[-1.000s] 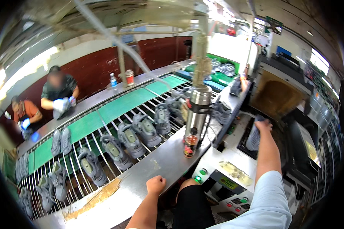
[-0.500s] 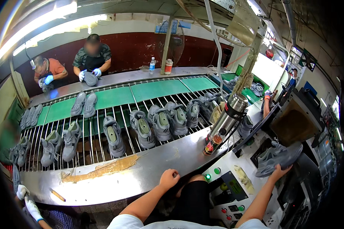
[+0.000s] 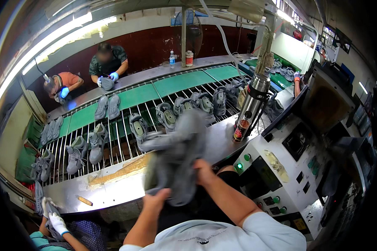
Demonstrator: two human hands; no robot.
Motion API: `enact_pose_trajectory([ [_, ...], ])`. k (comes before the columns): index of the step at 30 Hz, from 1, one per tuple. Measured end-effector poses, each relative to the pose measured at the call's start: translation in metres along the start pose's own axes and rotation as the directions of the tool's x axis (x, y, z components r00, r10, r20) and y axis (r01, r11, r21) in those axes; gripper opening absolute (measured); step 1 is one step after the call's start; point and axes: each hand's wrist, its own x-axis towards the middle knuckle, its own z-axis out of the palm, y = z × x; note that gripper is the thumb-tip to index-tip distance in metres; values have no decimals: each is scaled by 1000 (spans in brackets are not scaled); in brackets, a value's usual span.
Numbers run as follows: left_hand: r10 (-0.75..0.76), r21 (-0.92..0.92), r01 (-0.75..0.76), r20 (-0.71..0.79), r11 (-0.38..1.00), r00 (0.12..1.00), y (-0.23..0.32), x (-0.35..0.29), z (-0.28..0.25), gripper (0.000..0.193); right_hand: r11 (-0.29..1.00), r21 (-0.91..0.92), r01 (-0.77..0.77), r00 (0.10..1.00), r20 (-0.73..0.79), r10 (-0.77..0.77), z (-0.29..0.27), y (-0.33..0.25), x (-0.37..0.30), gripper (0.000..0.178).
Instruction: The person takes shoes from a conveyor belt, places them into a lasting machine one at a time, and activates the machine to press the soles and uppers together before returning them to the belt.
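Two grey sneakers, smeared by motion, are in front of me over the near edge of the metal table. My left hand [image 3: 156, 199] grips the low end of the left sneaker [image 3: 154, 167], its fingers partly hidden behind it. Around the side of the right sneaker [image 3: 186, 178] closes my right hand [image 3: 204, 172]. The two shoes overlap, so where one ends is hard to make out. Behind them more grey sneakers [image 3: 166, 116] stand in a row on the roller conveyor [image 3: 120, 144].
A steel thermos [image 3: 259, 90] and a dark-labelled bottle [image 3: 240, 129] stand at the table's right end. Beside my right arm is a white control panel [image 3: 295, 184]. Across the conveyor two people handle shoes; a gloved person's hands [image 3: 56, 221] hold a shoe at lower left.
My right hand has swung the sneakers from the machine on the right to in front of me. My left hand, empty before, now grips one too. The view has turned slightly.
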Motion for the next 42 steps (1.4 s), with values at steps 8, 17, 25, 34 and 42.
enact_pose_trajectory([
  [8, 375, 435, -157, -477, 887, 795, 6, -13, -190, 72, 705, -696, 134, 578, 633, 515, 75, -2, -26, 54],
  [17, 509, 565, -224, -416, 794, 753, -47, 104, -241, 72, 661, -694, -285, 957, -239, 162, -129, -169, -197, 43],
  [25, 593, 699, -117, -493, 706, 636, -37, 280, -221, 60, 173, -826, -536, -154, -106, -982, -294, -178, -418, 26],
  [34, 520, 707, -181, -298, 684, 800, -54, 309, -279, 72, 514, -442, -735, -391, -343, -854, -310, -221, -534, 52],
  [42, 317, 967, 211, -158, -142, 935, -81, 174, -202, 51, 504, -34, -863, -425, -489, -762, -352, -292, -499, 65],
])
